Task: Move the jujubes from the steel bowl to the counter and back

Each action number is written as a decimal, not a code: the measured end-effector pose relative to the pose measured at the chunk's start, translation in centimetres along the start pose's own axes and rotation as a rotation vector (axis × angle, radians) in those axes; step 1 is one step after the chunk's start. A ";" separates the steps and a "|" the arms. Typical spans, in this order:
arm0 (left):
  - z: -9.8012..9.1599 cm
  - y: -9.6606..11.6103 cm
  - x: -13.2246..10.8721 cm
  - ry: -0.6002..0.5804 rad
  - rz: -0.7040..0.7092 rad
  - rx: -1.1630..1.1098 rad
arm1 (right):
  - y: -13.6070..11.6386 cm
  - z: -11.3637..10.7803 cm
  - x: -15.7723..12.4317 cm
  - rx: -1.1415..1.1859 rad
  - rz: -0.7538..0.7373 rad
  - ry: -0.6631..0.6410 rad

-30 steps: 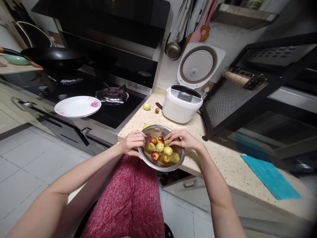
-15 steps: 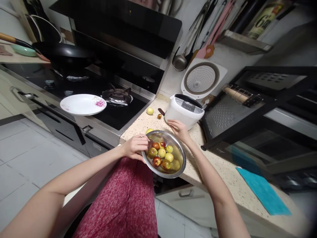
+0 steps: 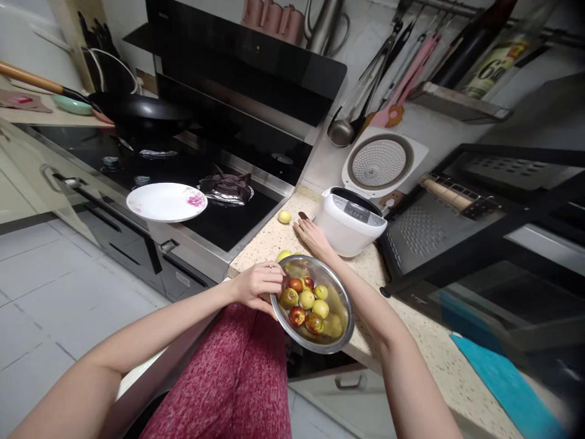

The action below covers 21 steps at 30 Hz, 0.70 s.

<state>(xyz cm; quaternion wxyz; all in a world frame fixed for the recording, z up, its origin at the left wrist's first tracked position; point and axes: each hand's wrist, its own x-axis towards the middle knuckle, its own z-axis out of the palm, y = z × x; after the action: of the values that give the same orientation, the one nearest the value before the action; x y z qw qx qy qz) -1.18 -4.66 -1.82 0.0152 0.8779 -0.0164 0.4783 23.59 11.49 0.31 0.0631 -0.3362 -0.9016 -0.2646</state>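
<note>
The right hand (image 3: 313, 235) has left the small red and green round fruits (image 3: 307, 300) it was picking among a second ago and is now stretching forward, away from the round stainless-steel bowl (image 3: 348, 312), with its grip apart and fingers lying flat on the speckled beige counter (image 3: 425, 329). Its fingertips are reaching a small dark object (image 3: 303, 215), just beside a loose yellow-green fruit (image 3: 284, 216). The left hand (image 3: 258, 286) is staying put, its grip clamped on the bowl's near rim and keeping the bowl overhanging the counter edge above the lap in red knit trousers (image 3: 237, 378). So the bowl's fruit is going untouched while the right hand is working among the pieces outside it. The open white rice cooker (image 3: 350, 222) is standing just beside that hand. A white plate with a pink flower (image 3: 164, 202) is resting on the black gas hob (image 3: 219, 216), and a teal cloth (image 3: 512, 390) is lying farther along the counter, above a grey tiled floor (image 3: 55, 292).
</note>
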 end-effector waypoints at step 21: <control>-0.2 0.1 -0.2 0.013 -0.004 -0.019 | -3.4 -10.2 -9.3 0.486 0.256 0.589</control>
<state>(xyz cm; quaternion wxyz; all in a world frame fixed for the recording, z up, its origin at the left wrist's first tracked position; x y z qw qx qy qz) -1.41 -4.70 -1.89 0.0245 0.8746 -0.0188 0.4838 27.88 -1.28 4.87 0.4291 -0.3308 -0.8321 -0.1190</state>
